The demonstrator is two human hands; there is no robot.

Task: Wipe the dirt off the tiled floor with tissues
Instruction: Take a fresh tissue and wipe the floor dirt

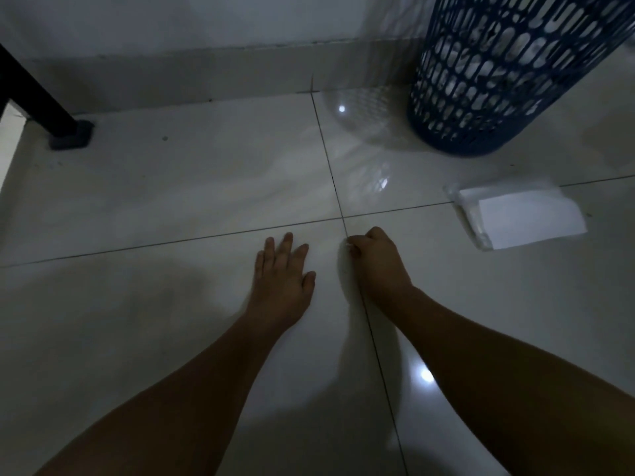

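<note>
A blue mesh basket (498, 80) stands at the far right against the wall (171, 25), with crumpled white stuff showing through its holes. At the far left a black leg (34, 94) slants down to a dark foot (72, 135) on the floor (171, 201). The floor is glossy pale tile, dim, with lamp glints in it and dark grout lines that cross just ahead of the hands. A small dark speck (165, 138) lies on the far left tile, near the foot; a few fainter ones dot the tile by the basket. Nothing lies between the hands and the grout crossing.

The tissues (525, 218), a white stack partly in a clear wrap, lie flat on the floor to the right, in front of the basket and across a grout line. They are well apart from both hands, nearer the right one.

The left hand (281, 273) lies palm down on the tile, fingers straight and slightly spread, holding nothing. The right hand (374, 262) is just beside it, knuckles up, fingers curled under and down at the floor close to the crossing. A pale bit shows at its fingertips, but whether that is a tissue in its grip cannot be told
</note>
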